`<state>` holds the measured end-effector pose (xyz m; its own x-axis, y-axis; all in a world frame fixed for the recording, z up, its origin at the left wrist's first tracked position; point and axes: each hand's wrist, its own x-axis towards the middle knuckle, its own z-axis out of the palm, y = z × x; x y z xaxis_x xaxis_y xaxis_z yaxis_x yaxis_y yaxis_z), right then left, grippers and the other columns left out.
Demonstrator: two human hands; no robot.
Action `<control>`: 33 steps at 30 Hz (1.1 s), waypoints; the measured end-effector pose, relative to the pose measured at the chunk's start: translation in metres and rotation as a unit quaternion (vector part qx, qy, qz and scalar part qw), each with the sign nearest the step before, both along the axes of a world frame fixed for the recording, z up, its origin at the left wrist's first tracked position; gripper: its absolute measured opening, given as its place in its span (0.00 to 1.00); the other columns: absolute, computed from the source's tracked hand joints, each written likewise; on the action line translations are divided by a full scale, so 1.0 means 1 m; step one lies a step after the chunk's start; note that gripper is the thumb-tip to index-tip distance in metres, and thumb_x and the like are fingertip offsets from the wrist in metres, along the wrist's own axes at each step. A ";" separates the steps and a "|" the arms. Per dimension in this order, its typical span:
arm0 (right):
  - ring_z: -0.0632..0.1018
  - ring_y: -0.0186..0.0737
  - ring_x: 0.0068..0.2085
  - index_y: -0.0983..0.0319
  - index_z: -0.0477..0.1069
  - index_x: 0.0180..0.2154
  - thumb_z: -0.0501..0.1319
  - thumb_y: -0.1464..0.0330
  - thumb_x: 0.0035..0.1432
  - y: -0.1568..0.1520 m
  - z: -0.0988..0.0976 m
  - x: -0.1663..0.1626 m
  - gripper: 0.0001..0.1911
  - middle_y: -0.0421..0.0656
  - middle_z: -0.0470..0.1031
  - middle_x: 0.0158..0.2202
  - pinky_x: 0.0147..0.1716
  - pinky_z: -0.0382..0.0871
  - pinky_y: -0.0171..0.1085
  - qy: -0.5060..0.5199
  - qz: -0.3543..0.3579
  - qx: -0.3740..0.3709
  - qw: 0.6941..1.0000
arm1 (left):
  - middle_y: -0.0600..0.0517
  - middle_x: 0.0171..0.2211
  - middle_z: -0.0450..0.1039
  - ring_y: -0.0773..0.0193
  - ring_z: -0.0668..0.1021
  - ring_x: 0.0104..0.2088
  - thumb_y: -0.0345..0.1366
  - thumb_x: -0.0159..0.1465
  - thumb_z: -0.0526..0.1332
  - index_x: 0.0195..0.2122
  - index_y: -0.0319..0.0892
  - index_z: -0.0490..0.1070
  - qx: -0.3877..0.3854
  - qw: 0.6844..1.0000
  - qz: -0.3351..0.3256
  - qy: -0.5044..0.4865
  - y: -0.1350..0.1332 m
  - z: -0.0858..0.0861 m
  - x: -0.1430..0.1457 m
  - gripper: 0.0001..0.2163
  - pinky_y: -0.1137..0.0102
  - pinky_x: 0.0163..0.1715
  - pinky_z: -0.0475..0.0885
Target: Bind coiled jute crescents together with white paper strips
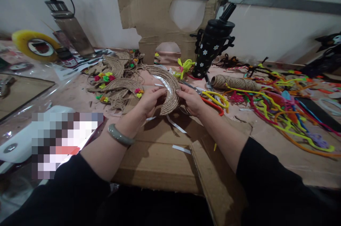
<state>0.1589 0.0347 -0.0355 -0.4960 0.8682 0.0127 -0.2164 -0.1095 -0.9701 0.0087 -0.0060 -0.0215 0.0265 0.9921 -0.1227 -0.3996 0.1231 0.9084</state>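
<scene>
Both hands grip a crescent-shaped piece covered in rows of brown twine (174, 89), lifted above the cardboard. My left hand (153, 100) pinches its inner edge, where a shiny whitish strip (167, 84) runs along the curve. On the outer edge, my right hand (189, 97) has its thumb and fingers closed. To the left lie similar twine crescents (125, 84) with small colourful pipe-cleaner flowers (106, 77). Scissors with yellow and orange handles (217, 99) rest just right of my right hand. White strips (177, 125) lie on the cardboard sheet (149, 162) below.
A black flowered tumbler (211, 47) stands behind, beside a twine roll (234, 82). Loose pipe cleaners (282, 112) spread across the right side. At left are a grey bottle (71, 29), a yellow tape roll (34, 47) and a phone with a blurred screen (71, 141). Cut cardboard (149, 9) leans against the wall.
</scene>
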 end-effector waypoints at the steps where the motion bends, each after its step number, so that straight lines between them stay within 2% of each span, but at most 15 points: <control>1: 0.73 0.34 0.30 0.59 0.69 0.40 0.64 0.64 0.45 0.000 0.000 0.000 0.17 0.38 0.74 0.31 0.31 0.69 0.35 0.006 0.004 -0.007 1.000 | 0.54 0.22 0.70 0.71 0.72 0.24 0.33 0.50 0.66 0.26 0.37 0.71 -0.001 1.000 0.006 -0.002 0.000 0.000 -0.001 0.06 0.74 0.27 0.66; 7: 0.72 0.33 0.26 0.57 0.69 0.43 0.63 0.65 0.47 -0.003 0.002 0.001 0.18 0.38 0.74 0.31 0.26 0.68 0.35 0.001 0.008 -0.043 0.999 | 0.55 0.27 0.73 0.70 0.74 0.28 0.35 0.48 0.67 0.31 0.39 0.72 0.018 0.999 0.029 -0.001 -0.002 0.005 -0.003 0.10 0.75 0.29 0.67; 11: 0.73 0.33 0.29 0.57 0.70 0.43 0.63 0.67 0.47 -0.004 0.003 0.000 0.17 0.38 0.75 0.33 0.28 0.69 0.35 0.021 0.008 -0.047 0.999 | 0.55 0.28 0.74 0.70 0.74 0.28 0.35 0.46 0.68 0.32 0.39 0.72 0.030 0.999 0.028 -0.006 -0.002 0.005 -0.003 0.12 0.74 0.30 0.68; 19: 0.74 0.33 0.32 0.59 0.68 0.43 0.64 0.67 0.47 -0.003 0.001 -0.001 0.18 0.39 0.75 0.35 0.32 0.70 0.34 0.017 0.005 -0.020 1.000 | 0.56 0.22 0.71 0.72 0.71 0.23 0.37 0.45 0.69 0.26 0.38 0.70 0.026 0.997 0.066 0.021 0.001 0.002 -0.003 0.11 0.75 0.26 0.66; 25: 0.73 0.33 0.32 0.61 0.68 0.39 0.64 0.66 0.48 -0.007 0.003 -0.001 0.15 0.39 0.74 0.33 0.33 0.69 0.34 -0.007 -0.001 0.027 1.000 | 0.57 0.16 0.65 0.74 0.67 0.19 0.33 0.46 0.66 0.19 0.38 0.67 0.005 0.995 0.082 0.054 0.001 0.005 0.001 0.08 0.76 0.23 0.63; 33: 0.72 0.31 0.29 0.62 0.67 0.35 0.65 0.63 0.44 -0.007 0.003 -0.001 0.16 0.38 0.72 0.30 0.29 0.67 0.33 -0.024 -0.010 0.020 0.999 | 0.55 0.18 0.68 0.74 0.69 0.20 0.32 0.48 0.65 0.21 0.37 0.69 0.000 0.996 0.073 0.052 0.000 0.005 0.001 0.06 0.76 0.23 0.64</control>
